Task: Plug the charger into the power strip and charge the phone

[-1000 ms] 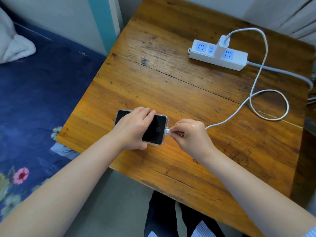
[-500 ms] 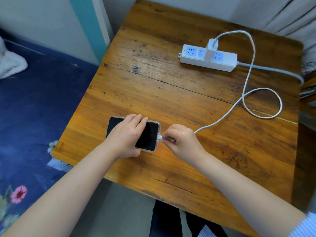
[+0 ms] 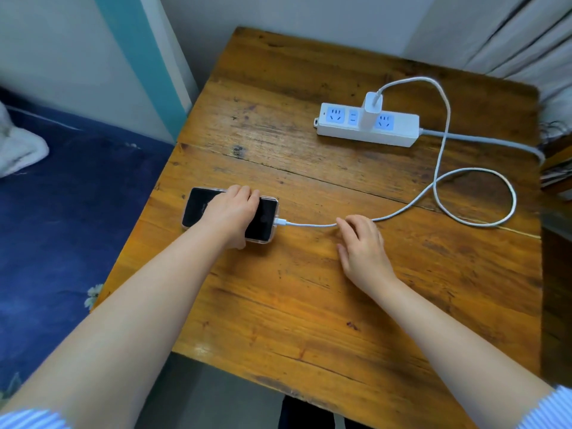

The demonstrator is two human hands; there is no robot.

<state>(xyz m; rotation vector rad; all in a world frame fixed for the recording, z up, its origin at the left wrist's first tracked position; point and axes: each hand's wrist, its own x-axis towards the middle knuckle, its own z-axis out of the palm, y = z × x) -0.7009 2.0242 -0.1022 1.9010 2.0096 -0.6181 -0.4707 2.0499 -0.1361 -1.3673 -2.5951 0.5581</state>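
Observation:
A black phone [image 3: 263, 218] in a clear case lies flat on the wooden table [image 3: 309, 305], screen dark. My left hand [image 3: 230, 213] grips it across the middle. The white cable [image 3: 312, 225] is plugged into the phone's right end. It runs right past my right hand [image 3: 362, 247], loops once, and rises to the white charger [image 3: 371, 111]. That charger stands plugged into the white power strip [image 3: 399, 134] at the far right of the table. My right hand rests open on the table, its fingertips beside the cable, holding nothing.
A bed with a dark blue floral cover [image 3: 62, 227] lies left of the table, with a white cloth [image 3: 18, 150] on it. A wall with a teal stripe [image 3: 139, 63] stands behind. Curtains [image 3: 526, 41] hang at the far right. The strip's grey cord [image 3: 483, 142] runs off the right edge.
My right hand has let go of the cable plug and drawn back to the right, fingers now apart. The plug stays in the phone. My left hand still holds the phone.

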